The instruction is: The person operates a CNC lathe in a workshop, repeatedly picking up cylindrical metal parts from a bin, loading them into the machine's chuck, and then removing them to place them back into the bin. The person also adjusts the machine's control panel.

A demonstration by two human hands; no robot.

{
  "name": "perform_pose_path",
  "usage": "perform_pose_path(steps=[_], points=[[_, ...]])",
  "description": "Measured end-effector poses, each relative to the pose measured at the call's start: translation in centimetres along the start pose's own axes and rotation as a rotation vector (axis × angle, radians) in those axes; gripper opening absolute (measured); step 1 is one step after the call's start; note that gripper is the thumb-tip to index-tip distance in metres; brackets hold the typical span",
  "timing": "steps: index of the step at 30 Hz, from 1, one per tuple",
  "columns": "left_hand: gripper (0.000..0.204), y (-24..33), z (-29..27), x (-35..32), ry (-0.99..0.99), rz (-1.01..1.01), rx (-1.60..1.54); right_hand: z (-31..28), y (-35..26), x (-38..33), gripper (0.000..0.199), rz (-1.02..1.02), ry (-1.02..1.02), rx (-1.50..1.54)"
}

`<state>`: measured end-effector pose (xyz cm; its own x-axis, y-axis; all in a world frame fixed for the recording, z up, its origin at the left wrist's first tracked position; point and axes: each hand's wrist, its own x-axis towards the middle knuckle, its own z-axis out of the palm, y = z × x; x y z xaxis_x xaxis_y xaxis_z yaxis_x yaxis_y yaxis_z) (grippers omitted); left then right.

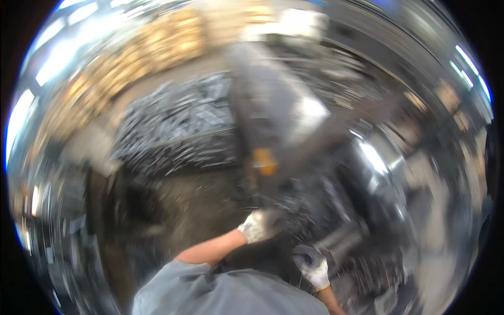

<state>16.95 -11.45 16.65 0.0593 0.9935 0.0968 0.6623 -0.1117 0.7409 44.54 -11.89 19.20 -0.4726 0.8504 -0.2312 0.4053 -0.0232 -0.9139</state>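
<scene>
My left hand (261, 226) wears a white work glove with darkened fingers. It reaches forward over a dark heap of metal pieces (302, 210), its fingers smeared by motion. Lower and to the right, my right hand (313, 266) wears a similar glove, white at the back and dark grey at the fingers. Those fingers look curved, but blur hides whether anything is in them. Just beyond the right hand lies a greyish, bar-like shape (341, 240), too smeared to name. A yellow-orange part (264, 161) shows ahead of my left hand, below a large grey metal housing (273, 100).
At the left, a wide bin (181, 152) is heaped with dark metal pieces (178, 113). Stacked yellowish goods (152, 50) stand behind it. A shiny dark curved surface (375, 160) rises on the right. More dark parts (378, 273) lie at the lower right.
</scene>
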Motion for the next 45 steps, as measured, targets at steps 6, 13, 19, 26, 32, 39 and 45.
perform_pose_path(steps=[6,13,19,26,32,39,45], points=[[0.037,-15.1,-0.7,-57.5,0.817,-1.540,0.377,19.6,7.3,11.5,0.027,-0.302,-0.505,-0.382],[0.056,7.5,16.7,-91.3,3.319,-1.653,0.045,39.7,9.9,21.1,0.023,-0.589,-0.837,-1.155],[0.062,14.9,24.2,-89.7,2.556,-2.764,0.411,52.4,1.0,19.3,0.018,-0.509,-1.078,-0.893],[0.053,3.8,20.4,-90.6,2.504,-2.667,-0.051,60.2,-4.6,17.3,0.044,-0.611,-1.237,-1.263],[0.043,-16.0,12.6,-81.6,2.280,-2.256,-0.772,63.0,-5.8,23.8,0.042,-0.535,-1.173,-1.136],[0.033,-39.3,-7.4,-59.2,1.539,-1.825,-1.041,67.9,-11.8,47.3,0.041,-0.475,-0.594,-0.669],[0.064,-57.2,-38.6,-29.3,0.822,-1.134,0.070,76.0,-17.7,69.7,0.044,-0.380,-0.550,-1.148]])
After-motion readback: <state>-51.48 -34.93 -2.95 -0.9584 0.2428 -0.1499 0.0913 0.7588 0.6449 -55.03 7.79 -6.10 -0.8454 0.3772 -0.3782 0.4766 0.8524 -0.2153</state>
